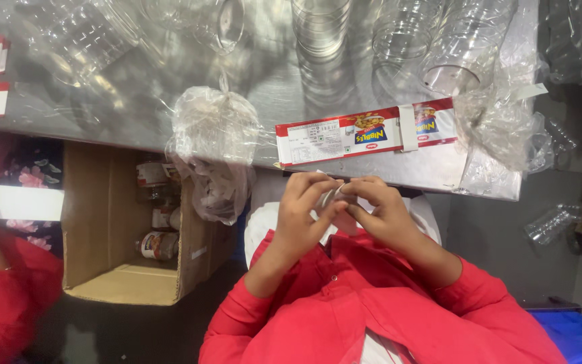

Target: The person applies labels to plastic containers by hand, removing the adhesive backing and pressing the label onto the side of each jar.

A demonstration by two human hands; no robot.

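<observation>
My left hand and my right hand meet in front of my chest, just below the edge of the steel table. Both pinch one small pale object between the fingertips; what it is I cannot tell. A stack of red and white paper labels, bound by a white band, lies on the table right above my hands. I wear red sleeves.
Several clear plastic jars lie along the table's far side. A clear bag of small pale pieces hangs over the edge. An open cardboard box with labelled jars stands at left. Another person's red sleeve shows far left.
</observation>
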